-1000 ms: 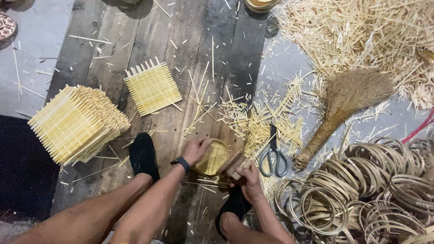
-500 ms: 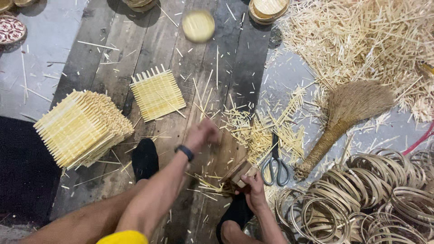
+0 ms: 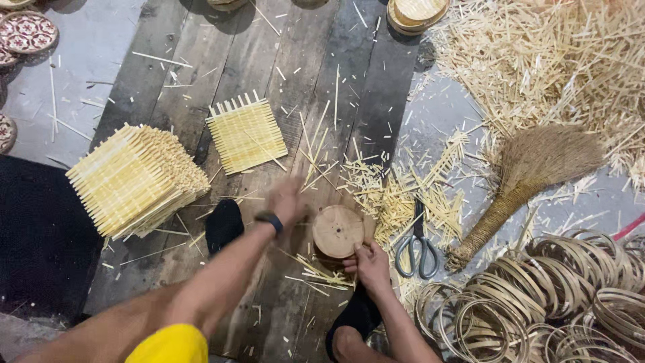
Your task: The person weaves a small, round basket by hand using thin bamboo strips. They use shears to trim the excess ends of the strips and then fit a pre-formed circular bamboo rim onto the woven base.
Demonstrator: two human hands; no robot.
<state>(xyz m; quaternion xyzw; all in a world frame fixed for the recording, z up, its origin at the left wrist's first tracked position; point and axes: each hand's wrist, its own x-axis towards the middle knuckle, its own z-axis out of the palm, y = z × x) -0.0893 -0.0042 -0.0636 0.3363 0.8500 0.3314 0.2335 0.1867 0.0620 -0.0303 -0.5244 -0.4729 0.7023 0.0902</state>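
— Hands first: what do we have under them?

— Our right hand [image 3: 369,263] sits at the near edge of a round wooden block [image 3: 338,230], fingers curled against its rim and touching it. We see the flat, pale face of the block, which rests on the dark wooden planks [image 3: 201,60].

— And our left hand [image 3: 287,199]?

— It hovers just left of the block, blurred, with a dark wristband [image 3: 270,220] on the wrist. We cannot tell whether its fingers are spread or closed, and nothing shows in its grasp.

— What lies around us?

— Beyond the left hand lies a single square woven bamboo mat [image 3: 246,134], flat on the planks. Further left of that hand stands a tall, leaning stack of the same woven mats [image 3: 134,178]. Just right of our right hand lie scissors [image 3: 416,243] with dark handles, closed, beside a scatter of short bamboo slivers [image 3: 390,195]. Further right, a straw hand broom [image 3: 524,181] lies with its bound handle pointing towards us.

— And nearer our right side?

— A heap of thin bamboo hoops [image 3: 537,296], overlapping one another, fills the floor right of our right forearm. Far ahead on the right spreads a big pile of bamboo offcuts [image 3: 557,60].

— Our feet?

— One dark sock [image 3: 224,226] shows under the left forearm, another below the right hand. Loose splints lie between them, close to the block.
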